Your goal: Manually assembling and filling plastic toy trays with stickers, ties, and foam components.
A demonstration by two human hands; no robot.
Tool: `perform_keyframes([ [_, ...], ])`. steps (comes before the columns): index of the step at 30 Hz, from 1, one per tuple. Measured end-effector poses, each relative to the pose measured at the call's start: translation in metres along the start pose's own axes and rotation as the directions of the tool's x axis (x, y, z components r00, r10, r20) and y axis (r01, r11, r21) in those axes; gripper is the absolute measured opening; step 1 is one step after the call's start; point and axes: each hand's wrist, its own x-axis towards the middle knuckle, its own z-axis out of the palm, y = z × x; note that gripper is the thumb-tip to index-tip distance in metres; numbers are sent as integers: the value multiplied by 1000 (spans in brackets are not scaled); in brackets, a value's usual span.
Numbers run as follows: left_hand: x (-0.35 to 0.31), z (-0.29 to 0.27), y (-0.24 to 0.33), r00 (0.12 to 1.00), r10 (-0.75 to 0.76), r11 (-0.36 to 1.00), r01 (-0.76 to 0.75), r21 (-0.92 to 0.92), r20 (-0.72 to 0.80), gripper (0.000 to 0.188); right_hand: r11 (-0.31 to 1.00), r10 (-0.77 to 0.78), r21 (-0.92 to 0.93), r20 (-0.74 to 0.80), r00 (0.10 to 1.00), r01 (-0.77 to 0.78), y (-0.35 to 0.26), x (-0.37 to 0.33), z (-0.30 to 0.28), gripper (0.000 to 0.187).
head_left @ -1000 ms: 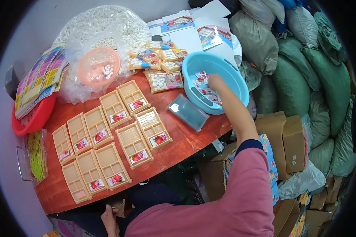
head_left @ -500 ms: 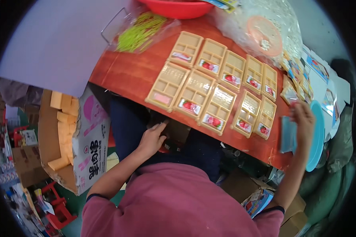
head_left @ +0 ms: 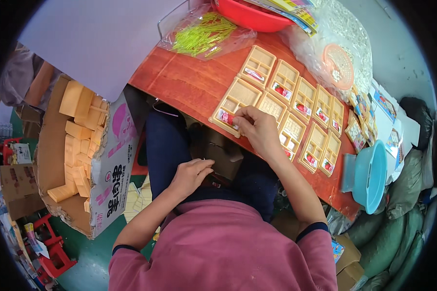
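My right hand (head_left: 262,128) reaches over the front-left beige compartment tray (head_left: 243,92). Its thumb and fingers are closed at the right end of a small strawberry-printed packet (head_left: 225,116) in that tray's lower compartment. Several like trays stand in two rows on the red-brown table (head_left: 175,70), most with a strawberry packet (head_left: 280,90) inside. My right hand and wrist partly cover the trays beside it. Below the table edge, over my lap, my left hand (head_left: 192,177) is held with fingers stretched out, and no held thing shows in it.
A light-blue basin (head_left: 371,177) stands at the table's right end. Behind the trays are a bag of yellow-green sticks (head_left: 204,36), a red basin (head_left: 252,17) and an orange basket (head_left: 339,65) on clear plastic. A carton of orange blocks (head_left: 48,160) stands to my left.
My right hand has swung left from the table's right end to the front-left tray. A strawberry print now shows there instead of plain pink. The view has shifted; my left hand stays low.
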Motion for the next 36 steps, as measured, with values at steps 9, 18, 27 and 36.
perform_keyframes([
  [9,18,-21,30,931,-363,822,305,-482,-31,17,918,-367,-194,-90,926,345,-13,-8,-12,14],
  [18,17,-19,70,994,-17,525,98,-846,105,74,917,-392,175,223,893,358,-19,-61,6,31],
  [27,77,-47,109,906,364,927,-374,6,217,46,961,-87,-276,-423,902,-37,35,35,-189,25],
  [36,284,55,144,889,369,883,-244,-401,271,40,733,669,492,-397,628,-470,220,122,-319,33],
])
